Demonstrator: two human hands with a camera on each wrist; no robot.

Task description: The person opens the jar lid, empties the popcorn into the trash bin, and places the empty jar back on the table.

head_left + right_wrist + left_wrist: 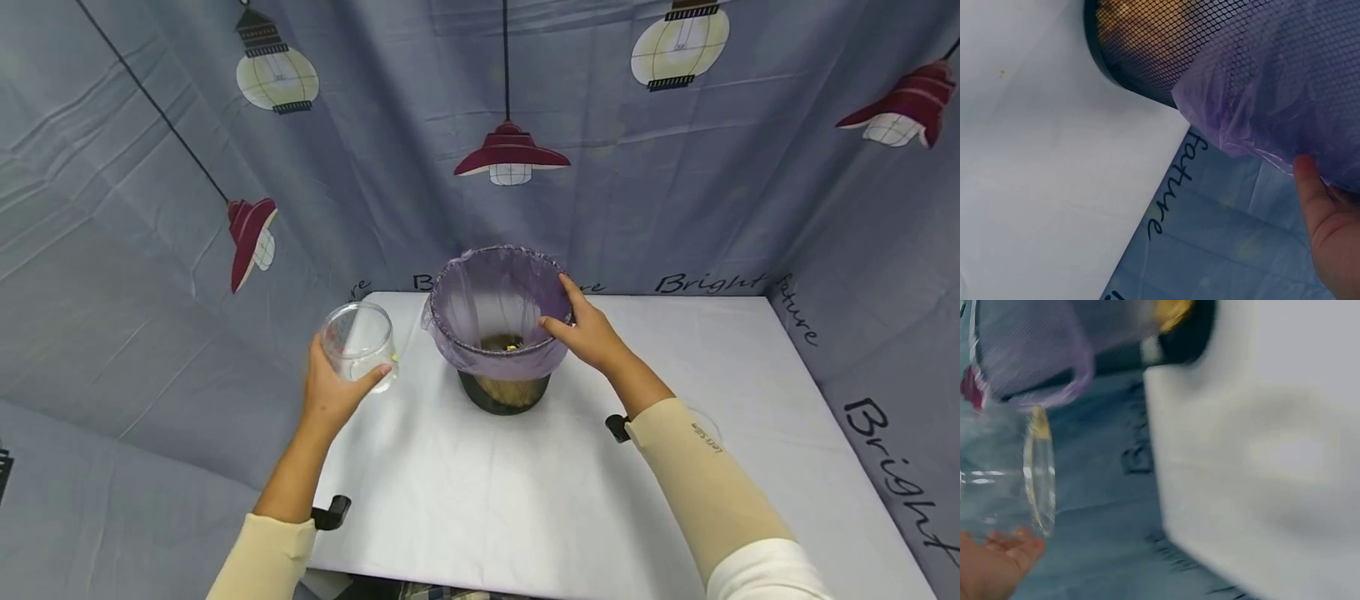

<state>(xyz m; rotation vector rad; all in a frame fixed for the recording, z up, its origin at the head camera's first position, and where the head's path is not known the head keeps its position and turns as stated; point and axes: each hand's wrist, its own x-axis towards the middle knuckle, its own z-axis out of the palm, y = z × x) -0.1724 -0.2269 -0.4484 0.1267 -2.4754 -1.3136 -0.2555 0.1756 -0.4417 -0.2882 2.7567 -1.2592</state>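
Note:
A dark mesh wastebasket (504,392) with a purple bag (495,287) folded over its rim stands on the white table. My right hand (588,329) grips the lined rim on the right, thumb and fingers on either side of it. In the right wrist view the thumb (1305,175) lies against the purple plastic. Brownish-yellow contents show low in the basket. My left hand (337,387) holds a clear round jar (360,333) raised to the left of the basket, fingers and thumb around its side. A small yellow-green bit shows at the jar's right side.
The white table (480,500) reaches to the curtain (390,167) printed with lamps and lettering, which hangs behind and at the sides. A black wrist mount (330,512) sticks out from the left forearm, with another black piece (617,428) at the right.

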